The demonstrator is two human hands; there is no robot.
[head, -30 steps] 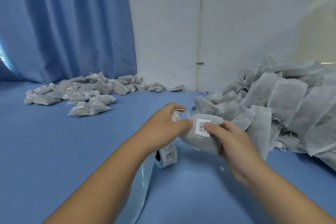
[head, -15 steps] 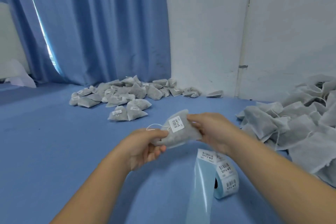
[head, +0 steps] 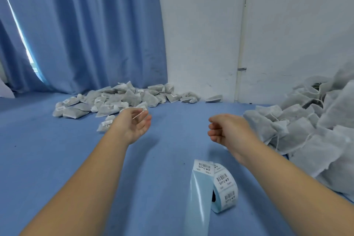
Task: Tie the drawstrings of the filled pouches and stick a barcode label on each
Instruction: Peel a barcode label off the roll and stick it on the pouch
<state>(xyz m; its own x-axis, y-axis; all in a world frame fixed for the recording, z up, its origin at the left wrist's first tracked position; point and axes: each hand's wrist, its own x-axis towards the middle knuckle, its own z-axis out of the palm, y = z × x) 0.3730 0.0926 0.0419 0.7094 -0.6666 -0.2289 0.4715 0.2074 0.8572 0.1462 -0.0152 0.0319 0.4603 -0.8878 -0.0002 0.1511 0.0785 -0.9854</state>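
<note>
Left hand (head: 134, 124): I am holding it palm up, fingers loose, gripping nothing, beside a small grey labelled mesh pouch (head: 105, 123).
Right hand (head: 228, 130): I am letting it hang loosely curled and empty, near the heap of grey drawstring pouches (head: 306, 130) likely awaiting tying.
Labels: the white barcode label roll (head: 224, 188) is standing nearest me.
Risk: a thin pale thread (head: 138, 114) is crossing my left fingertips; if snagged, it could drag a pouch along.
</note>
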